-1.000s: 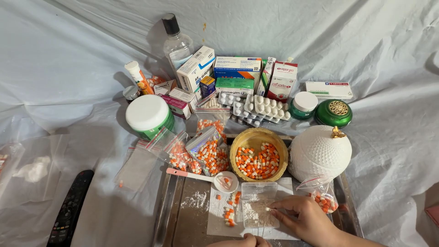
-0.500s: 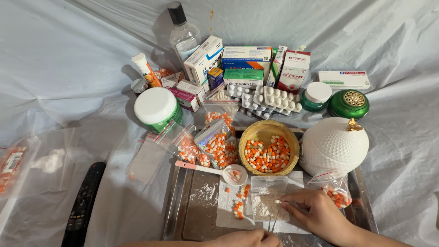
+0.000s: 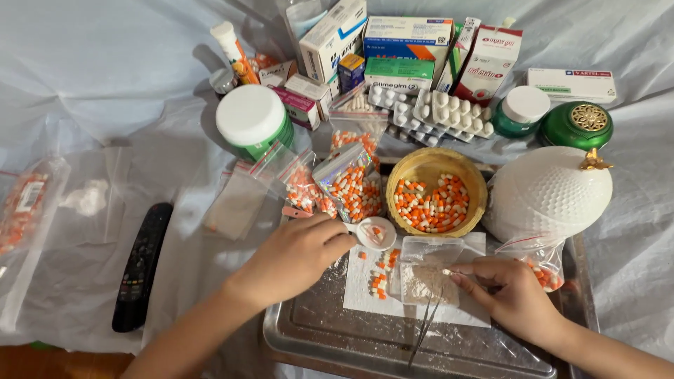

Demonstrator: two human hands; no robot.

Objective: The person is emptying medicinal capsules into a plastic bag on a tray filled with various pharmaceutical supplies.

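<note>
Left hand (image 3: 298, 256) grips the spoon (image 3: 372, 231) handle, right hand (image 3: 509, 295) pinches tweezers (image 3: 428, 319) over the bag (image 3: 425, 274); a nudge could scatter loose capsules (image 3: 379, 277) off the paper (image 3: 365, 288).

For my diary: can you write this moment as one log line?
left hand: on small white spoon | right hand: holds tweezers over small clear bag | tray: loose capsules
</note>
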